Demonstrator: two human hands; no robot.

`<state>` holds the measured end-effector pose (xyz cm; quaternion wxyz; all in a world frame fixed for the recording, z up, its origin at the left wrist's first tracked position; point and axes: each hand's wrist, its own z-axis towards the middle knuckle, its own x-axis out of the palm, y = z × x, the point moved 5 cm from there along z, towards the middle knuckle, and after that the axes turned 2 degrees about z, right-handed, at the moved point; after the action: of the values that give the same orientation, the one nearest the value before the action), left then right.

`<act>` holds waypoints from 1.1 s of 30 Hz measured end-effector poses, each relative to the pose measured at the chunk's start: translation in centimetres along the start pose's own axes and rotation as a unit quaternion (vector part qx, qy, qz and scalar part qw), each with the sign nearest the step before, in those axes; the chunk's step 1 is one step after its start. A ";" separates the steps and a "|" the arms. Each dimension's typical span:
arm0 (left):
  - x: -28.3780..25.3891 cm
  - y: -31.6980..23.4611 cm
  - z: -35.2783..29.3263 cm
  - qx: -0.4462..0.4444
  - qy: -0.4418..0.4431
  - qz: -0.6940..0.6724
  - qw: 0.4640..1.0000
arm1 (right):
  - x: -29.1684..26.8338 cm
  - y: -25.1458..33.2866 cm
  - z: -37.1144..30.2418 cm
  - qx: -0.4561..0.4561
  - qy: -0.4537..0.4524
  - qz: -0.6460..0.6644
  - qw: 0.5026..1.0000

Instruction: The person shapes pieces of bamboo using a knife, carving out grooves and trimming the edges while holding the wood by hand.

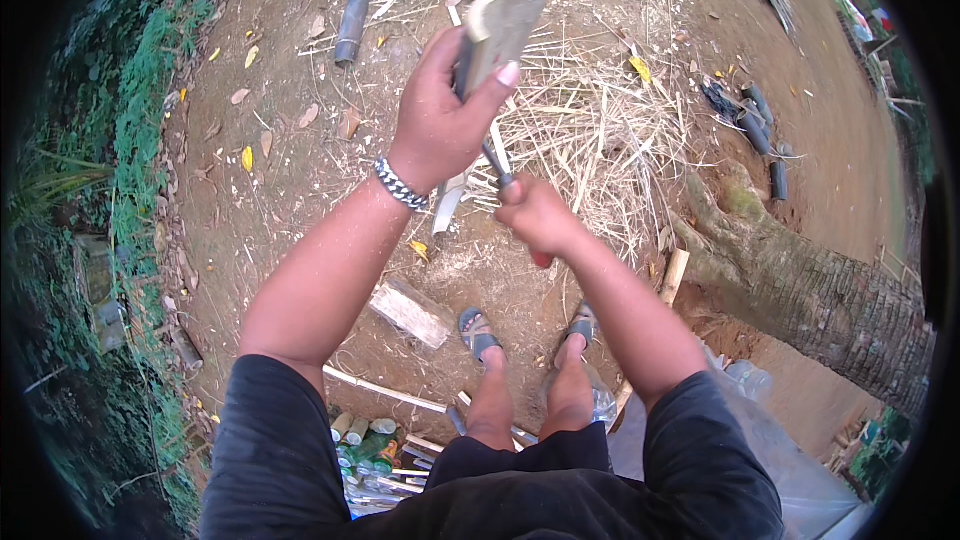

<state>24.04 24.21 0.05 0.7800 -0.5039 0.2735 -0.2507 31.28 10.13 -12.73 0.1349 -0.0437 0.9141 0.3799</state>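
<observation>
My left hand (440, 115) is raised in front of me, its fingers wrapped round split bamboo pieces (505, 30) with pale cut faces and curved ends. The thumb presses on the near face. Lower and to the right, my right hand (540, 217) is closed on a red-handled knife (494, 158). Its narrow dark blade points up toward the underside of my left hand, close to the bamboo; whether the two touch I cannot tell. Below the hands, a pale bamboo strip (450, 202) shows, partly hidden by my left wrist.
A heap of thin bamboo shavings (600, 130) covers the ground ahead. A dark bamboo pole (360, 5) lies at the far left. A wooden block (411, 313) sits near my feet. At the right leans a tree trunk (800, 285); several bottles (375, 450) lie at the lower left.
</observation>
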 end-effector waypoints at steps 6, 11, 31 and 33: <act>-2.1 -1.6 -1.7 -0.077 -0.017 -0.082 0.994 | 7.6 -0.4 -2.5 -0.031 0.058 0.330 0.942; -3.9 -1.1 -5.3 -0.069 -0.023 -0.125 0.989 | 10.4 -3.3 -2.9 -0.042 -0.030 0.171 0.984; 1.0 -2.9 -8.3 -0.099 0.021 -0.141 0.985 | 8.6 -8.3 -6.8 -0.069 -0.056 0.191 0.978; 1.5 -3.4 -8.9 -0.110 -0.008 -0.129 0.985 | 9.3 -8.1 -7.3 -0.047 -0.045 0.185 0.981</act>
<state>18.65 16.19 -0.14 0.6830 -0.6195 0.2260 -0.3141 22.23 -0.52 -15.95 0.1010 0.1366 0.8807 0.4421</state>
